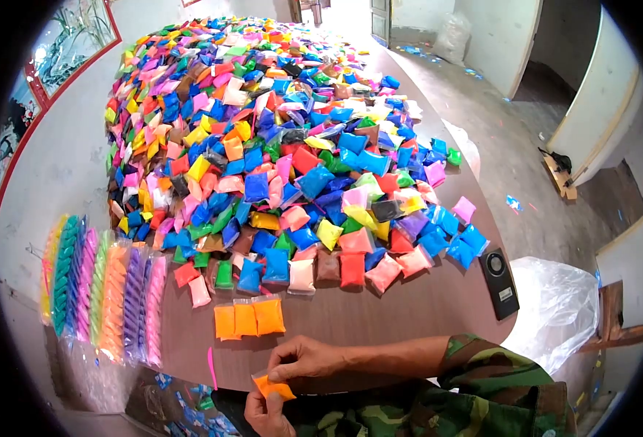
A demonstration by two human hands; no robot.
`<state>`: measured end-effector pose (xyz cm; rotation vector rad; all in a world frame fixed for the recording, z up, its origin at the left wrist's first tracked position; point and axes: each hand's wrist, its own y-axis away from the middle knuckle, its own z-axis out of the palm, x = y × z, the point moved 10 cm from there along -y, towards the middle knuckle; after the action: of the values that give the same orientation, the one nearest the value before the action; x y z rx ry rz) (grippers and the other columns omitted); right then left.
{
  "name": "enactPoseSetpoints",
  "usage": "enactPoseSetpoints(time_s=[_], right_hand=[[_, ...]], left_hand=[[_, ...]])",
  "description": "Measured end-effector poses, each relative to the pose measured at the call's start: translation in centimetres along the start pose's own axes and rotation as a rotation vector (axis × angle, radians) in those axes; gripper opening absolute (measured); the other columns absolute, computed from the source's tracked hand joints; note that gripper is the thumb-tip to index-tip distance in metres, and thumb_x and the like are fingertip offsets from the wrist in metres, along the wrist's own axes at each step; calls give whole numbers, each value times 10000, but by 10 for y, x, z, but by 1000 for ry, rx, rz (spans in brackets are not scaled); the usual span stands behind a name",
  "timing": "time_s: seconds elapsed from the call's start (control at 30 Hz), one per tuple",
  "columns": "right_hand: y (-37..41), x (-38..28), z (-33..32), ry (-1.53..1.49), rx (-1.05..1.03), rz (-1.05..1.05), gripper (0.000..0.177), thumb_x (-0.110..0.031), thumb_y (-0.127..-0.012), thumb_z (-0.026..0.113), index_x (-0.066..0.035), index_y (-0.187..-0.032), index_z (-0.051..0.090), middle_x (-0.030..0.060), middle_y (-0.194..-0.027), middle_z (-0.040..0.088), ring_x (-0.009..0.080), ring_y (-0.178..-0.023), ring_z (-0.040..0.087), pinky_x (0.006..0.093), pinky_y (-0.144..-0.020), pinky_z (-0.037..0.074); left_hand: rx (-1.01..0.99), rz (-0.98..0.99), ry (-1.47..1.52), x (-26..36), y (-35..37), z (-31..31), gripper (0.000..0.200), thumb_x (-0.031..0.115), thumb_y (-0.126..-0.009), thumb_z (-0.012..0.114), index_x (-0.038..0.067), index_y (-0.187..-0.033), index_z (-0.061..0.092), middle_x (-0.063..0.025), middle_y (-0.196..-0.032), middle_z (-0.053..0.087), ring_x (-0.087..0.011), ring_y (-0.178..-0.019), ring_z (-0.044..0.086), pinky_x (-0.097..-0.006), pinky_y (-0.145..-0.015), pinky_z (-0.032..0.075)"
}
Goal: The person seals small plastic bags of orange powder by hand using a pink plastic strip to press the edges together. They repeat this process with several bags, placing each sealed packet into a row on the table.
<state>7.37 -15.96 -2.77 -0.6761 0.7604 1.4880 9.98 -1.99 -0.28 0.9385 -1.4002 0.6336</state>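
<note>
At the table's front edge, my left hand (269,418) pinches the lower side of a small orange packet (276,389). My right hand (308,360) reaches in from the right and grips the same packet from above, thumb and fingers closed on its upper edge. Just beyond the hands, three orange packets (245,319) lie side by side, overlapping, on the brown table (350,328). A thin pink strip (212,368) lies to their left, near the edge.
A large heap of colourful packets (263,146) covers most of the table. Long clear sleeves of twisted colourful packets (114,302) hang over the left edge. A black phone-like device (499,284) lies at the right edge. Clear plastic bags (554,306) are beyond it.
</note>
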Motion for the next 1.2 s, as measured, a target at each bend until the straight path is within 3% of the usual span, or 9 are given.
enactPoseSetpoints(time_s=[0.27, 0.4, 0.57, 0.67, 0.8, 0.93, 1.07, 1.13, 1.2], right_hand=[[-4, 21, -6, -190, -68, 94, 277, -304, -1016, 713, -31, -968, 718, -10, -783, 613, 79, -682, 551, 239, -590, 442], [0, 13, -7, -131, 89, 86, 262, -288, -1058, 651, -37, -1001, 699, -8, -810, 622, 78, -699, 559, 231, -618, 458], [3, -8, 4, 162, 54, 2, 262, -259, -1033, 646, 3, -1031, 661, 17, -894, 635, 117, -818, 578, 289, -702, 494], [5, -18, 12, 363, 29, -154, 332, -292, -1026, 638, 34, -1085, 664, 92, -961, 666, 161, -904, 609, 331, -763, 520], [7, -27, -1, 442, 77, -93, 322, -293, -1026, 632, 25, -1053, 670, 95, -930, 655, 165, -865, 596, 329, -736, 509], [2, -14, -7, 400, 91, -119, 295, -270, -1028, 611, 19, -1042, 669, 91, -894, 637, 166, -830, 578, 330, -713, 500], [0, -5, 1, 253, 4, -95, 294, -279, -1035, 633, 12, -1068, 654, 65, -863, 603, 130, -835, 579, 309, -721, 495], [3, -11, -8, 420, 55, -241, 276, -265, -1034, 637, 5, -1080, 665, 54, -884, 624, 123, -853, 589, 304, -732, 498], [4, -4, -5, 397, 56, -195, 238, -225, -1026, 657, -5, -1113, 692, 46, -944, 669, 112, -895, 610, 293, -751, 503]], left_hand=[[-39, 64, -89, 5, 2, -1, 293, 282, -1030, 683, 4, -1123, 703, -78, -976, 702, -208, -844, 641, -341, -774, 530], [236, 53, 101, -24, -6, -30, 192, 131, -967, 713, -46, -1010, 654, -81, -935, 663, -136, -830, 626, -290, -808, 555], [457, 152, -438, 12, -4, -50, 285, 206, -981, 730, -44, -1102, 665, -126, -1031, 703, -200, -916, 684, -334, -836, 581], [357, 371, -743, 18, -6, -25, 302, 212, -963, 750, -30, -1125, 668, -157, -1089, 695, -266, -981, 688, -383, -898, 589], [239, 698, -970, 38, 9, 23, 335, 195, -980, 690, -17, -1234, 633, -185, -1236, 634, -318, -1098, 645, -412, -982, 553], [170, 527, -712, 34, 6, 4, 349, 257, -1020, 651, 6, -1262, 631, -182, -1301, 605, -278, -1142, 636, -420, -981, 567], [291, 225, -413, 14, -7, -12, 333, 276, -1052, 626, -29, -1187, 644, -143, -1124, 686, -225, -1001, 671, -343, -905, 571], [175, 139, -160, -14, -13, -18, 214, 151, -992, 704, -43, -1080, 683, -88, -958, 719, -150, -896, 656, -307, -823, 554], [209, 136, -427, -2, -8, -19, 188, 137, -977, 724, -40, -1031, 684, -68, -901, 702, -116, -836, 627, -294, -764, 540]])
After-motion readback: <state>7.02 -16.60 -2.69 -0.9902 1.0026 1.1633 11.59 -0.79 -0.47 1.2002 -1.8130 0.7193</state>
